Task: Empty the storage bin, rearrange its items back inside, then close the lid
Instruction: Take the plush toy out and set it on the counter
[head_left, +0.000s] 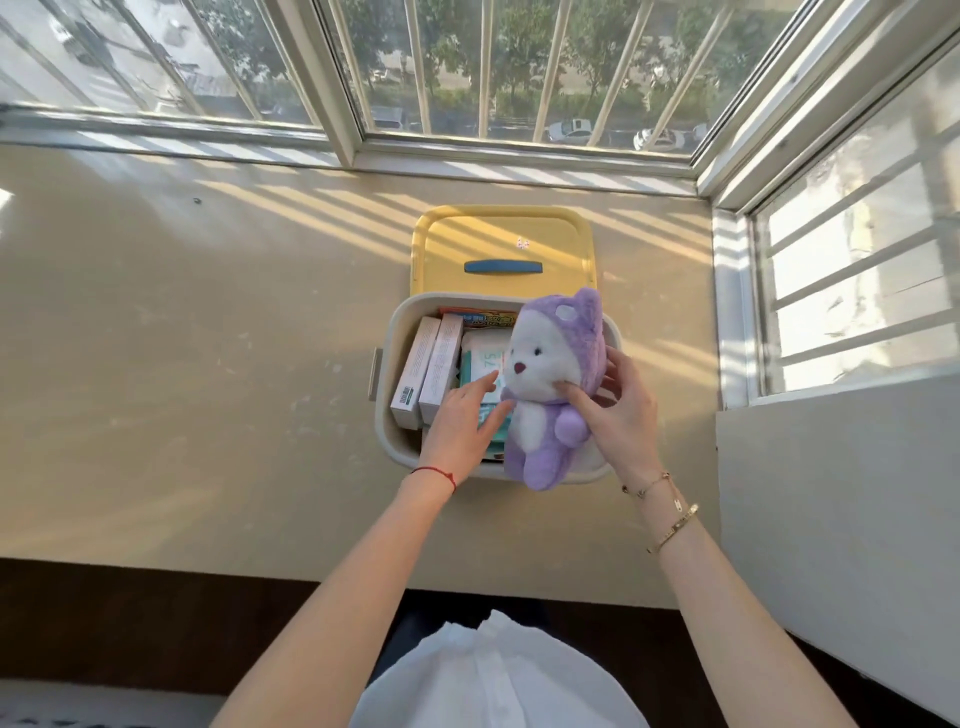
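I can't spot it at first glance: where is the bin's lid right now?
The yellow lid lies flat on the ledge just beyond the open bin, toward the window, blue handle up.

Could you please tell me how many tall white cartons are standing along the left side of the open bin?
2. One carton stands against the left wall of the bin; the second carton is immediately to its right. Others may be hidden under the plush toy.

Bin (388, 415): cream, open, on sill.
Lid (501, 244): yellow, blue handle, flat behind bin.
Boxes (431, 369): white, standing at left inside.
Plush toy (545, 395): purple-white, upright over bin's right side.
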